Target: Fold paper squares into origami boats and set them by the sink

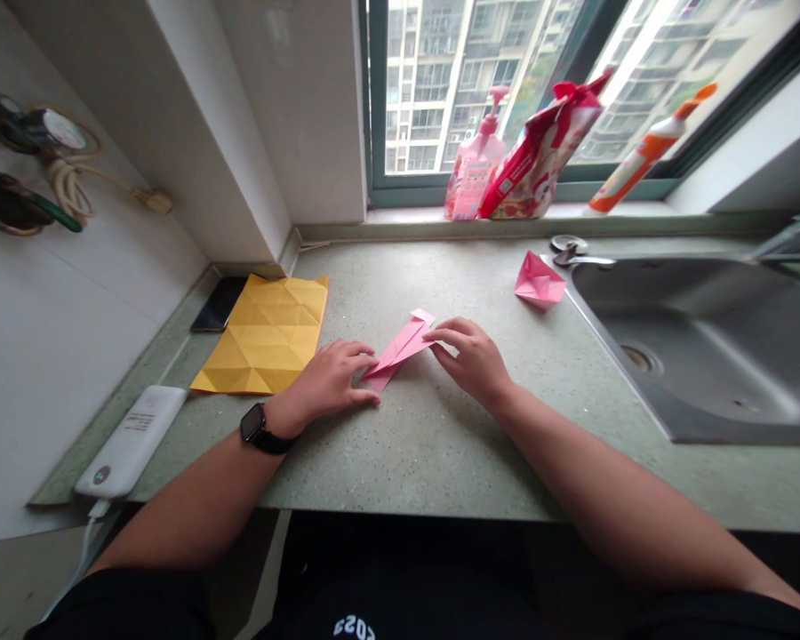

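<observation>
A narrow strip of folded pink paper (400,348) lies at a slant on the speckled counter, between my two hands. My right hand (470,360) pinches its right edge between thumb and fingers. At the lower left end of the paper, my left hand (333,378) rests with thumb and fingers apart, the fingertips at or touching its edge. A second piece of folded pink paper (540,281), shaped like a small open form, sits near the sink. Creased yellow paper (267,333) is spread to the left of my left hand.
A dark phone (217,304) lies partly under the yellow paper. A white power bank (133,440) with a cable is at the left edge. The steel sink (713,347) is on the right. A pump bottle (475,173), a red bag (543,151) and an orange-white bottle (644,164) line the windowsill.
</observation>
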Available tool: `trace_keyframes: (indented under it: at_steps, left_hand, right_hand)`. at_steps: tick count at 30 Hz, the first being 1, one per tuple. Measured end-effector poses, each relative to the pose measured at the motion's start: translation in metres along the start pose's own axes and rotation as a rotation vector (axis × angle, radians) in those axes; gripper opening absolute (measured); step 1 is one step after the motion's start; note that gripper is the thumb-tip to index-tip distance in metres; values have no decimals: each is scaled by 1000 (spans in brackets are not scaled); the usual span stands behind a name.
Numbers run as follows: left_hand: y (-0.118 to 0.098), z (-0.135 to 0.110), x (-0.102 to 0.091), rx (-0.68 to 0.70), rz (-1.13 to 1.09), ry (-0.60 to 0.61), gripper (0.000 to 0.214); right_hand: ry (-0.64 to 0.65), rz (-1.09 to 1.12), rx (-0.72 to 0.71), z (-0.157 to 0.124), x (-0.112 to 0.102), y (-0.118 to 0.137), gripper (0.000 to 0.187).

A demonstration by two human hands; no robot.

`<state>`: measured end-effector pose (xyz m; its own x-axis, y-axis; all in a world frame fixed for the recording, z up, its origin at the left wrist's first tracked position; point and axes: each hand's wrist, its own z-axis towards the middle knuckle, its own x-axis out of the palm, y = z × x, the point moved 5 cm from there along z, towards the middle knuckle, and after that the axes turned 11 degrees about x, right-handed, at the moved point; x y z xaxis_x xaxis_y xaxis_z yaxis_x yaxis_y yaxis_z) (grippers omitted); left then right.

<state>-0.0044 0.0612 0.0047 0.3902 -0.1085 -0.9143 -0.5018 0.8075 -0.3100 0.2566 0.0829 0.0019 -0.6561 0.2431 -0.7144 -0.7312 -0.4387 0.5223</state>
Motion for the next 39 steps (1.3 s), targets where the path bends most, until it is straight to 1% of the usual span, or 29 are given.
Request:
trace_keyframes:
  at_steps: [5,10,12,14,16,18,20,21,24,25,26,28,29,34,36,39]
  left_hand:
    - [-1,1,-4,-7,42,-42,41]
    - [-5,3,-7,14,43,-48,62]
    - [-7,3,-9,11,43,-71,55]
    - [-8,3,-12,-13,53,-136,39]
    - [-9,3,-18,-51,69,-231,26]
    - [-9,1,-25,-89,76,-326,20]
    - [-9,0,-31,-109,70,-395,18]
    - [-9,-1,-33,-112,62,-421,17]
    - [-11,-2,-38,-117,21,-474,16]
    - [-11,-3,-39,-119,2,-485,16]
    - [-12,-3,-39,-121,-18,-497,16]
    - [-12,-3,-40,-118,-58,-523,16]
    - [-12,-3,-40,-116,-75,-537,16]
    - [-7,-3,-43,-145,-120,-583,24]
    - [-4,-3,-45,-151,-121,-607,28]
    - [3,-4,-46,-175,-102,-640,29]
  right_hand:
    - [-8,103,70,1,-6,2,20]
    - [-23,134,121,2,-7,-3,20]
    - [-39,148,138,3,-8,-4,20]
    - [-41,165,140,3,-9,-2,21]
    - [-32,179,116,3,-11,1,22]
    - [-29,186,75,3,-12,5,23]
    - [-25,167,44,2,-12,7,24]
    - [-19,147,37,2,-11,6,27]
    - [12,84,40,1,-6,0,47]
    - [16,74,43,2,-5,-3,47]
    - [16,72,48,2,-4,-6,41]
    - [8,86,66,4,-5,-10,23]
    - [4,98,79,5,-6,-11,19]
    - [-3,159,180,7,-15,-14,21]
    - [21,187,221,7,-17,-14,21]
    - [89,236,269,6,-15,-15,21]
